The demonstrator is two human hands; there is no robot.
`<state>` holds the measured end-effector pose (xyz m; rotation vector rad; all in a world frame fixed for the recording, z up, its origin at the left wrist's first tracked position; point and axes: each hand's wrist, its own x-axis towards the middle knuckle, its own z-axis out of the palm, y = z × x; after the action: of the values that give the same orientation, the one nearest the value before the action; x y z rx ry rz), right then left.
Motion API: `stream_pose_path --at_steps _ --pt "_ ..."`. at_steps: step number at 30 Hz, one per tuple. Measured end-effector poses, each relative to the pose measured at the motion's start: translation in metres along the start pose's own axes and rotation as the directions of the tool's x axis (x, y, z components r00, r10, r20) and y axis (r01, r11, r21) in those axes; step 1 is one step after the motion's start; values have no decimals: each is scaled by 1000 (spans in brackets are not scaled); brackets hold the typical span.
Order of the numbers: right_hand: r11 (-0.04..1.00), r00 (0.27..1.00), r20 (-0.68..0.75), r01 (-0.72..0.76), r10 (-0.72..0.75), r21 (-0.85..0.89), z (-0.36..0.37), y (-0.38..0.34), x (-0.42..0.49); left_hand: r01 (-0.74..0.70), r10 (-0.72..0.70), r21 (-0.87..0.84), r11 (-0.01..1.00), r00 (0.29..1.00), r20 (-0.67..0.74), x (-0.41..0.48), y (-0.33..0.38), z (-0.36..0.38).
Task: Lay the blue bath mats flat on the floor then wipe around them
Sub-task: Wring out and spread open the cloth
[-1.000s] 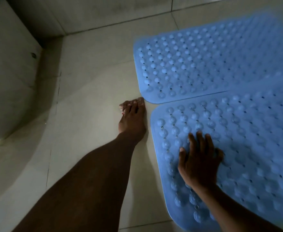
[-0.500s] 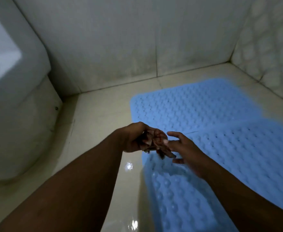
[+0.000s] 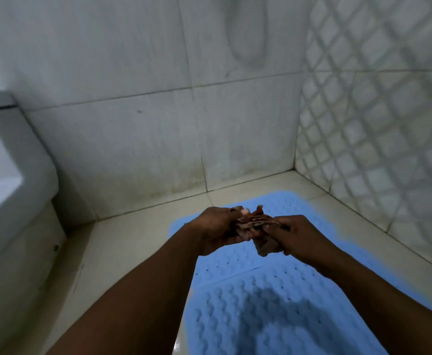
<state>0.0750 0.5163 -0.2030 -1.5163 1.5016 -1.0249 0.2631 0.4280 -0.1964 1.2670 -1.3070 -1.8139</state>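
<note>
**Both hands on rag; mats down**

Centre frame: L hand point(image 3: 216, 226) and R hand point(image 3: 299, 237) meet in the air above the mats, fingers of both curled round a crumpled brownish rag point(image 3: 261, 239) held betw. them. Far blue mat point(image 3: 284, 203) and near blue mat point(image 3: 273, 324) lie flat on tiled floor point(image 3: 138, 239), lower centre-right, edges meeting. Toilet point(image 3: 12, 190) at left edge.

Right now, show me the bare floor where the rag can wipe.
Widest: floor between toilet and near mat. Narrower strips lie between back wall and far mat, and along the patterned wall. Crowded: left hand and right hand grip the rag.
</note>
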Motion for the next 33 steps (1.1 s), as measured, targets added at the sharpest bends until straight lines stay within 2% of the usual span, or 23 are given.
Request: stream_pose_path --at_steps 5,11,14,17,19,21,26,29,31,33 --pt "995 996 -3 -94 94 15 -31 -5 3 -32 31 25 999 998 51 5 14 22" --pt "954 979 7 -200 203 224 -47 -3 4 -2 4 -44 999 999 54 2 16 33" --pt "940 978 -60 -172 198 294 -47 -3 5 19 -18 -9 1000 999 42 1 15 28" --pt "971 976 -170 -96 136 221 -49 -5 7 52 -54 52 997 998 41 3 16 26" --pt "980 965 -245 -46 94 194 -52 -8 10 82 -83 14 997 995 58 3 17 29" --pt "982 957 -281 -17 70 187 -56 -13 14 122 -121 -1 993 986 112 3 17 32" --pt "965 933 -339 -26 117 263 -71 -19 23 100 -136 154 983 960 246 10 3 32" --pt "910 938 -271 -94 217 403 -83 -13 22 12 -44 171 985 983 180 20 -2 34" --pt "865 949 -142 -186 280 467 -88 -4 21 -34 -2 278 960 992 127 23 3 37" --pt "832 945 -13 -283 328 477 -90 8 21 -77 18 417 906 990 143 25 11 40"
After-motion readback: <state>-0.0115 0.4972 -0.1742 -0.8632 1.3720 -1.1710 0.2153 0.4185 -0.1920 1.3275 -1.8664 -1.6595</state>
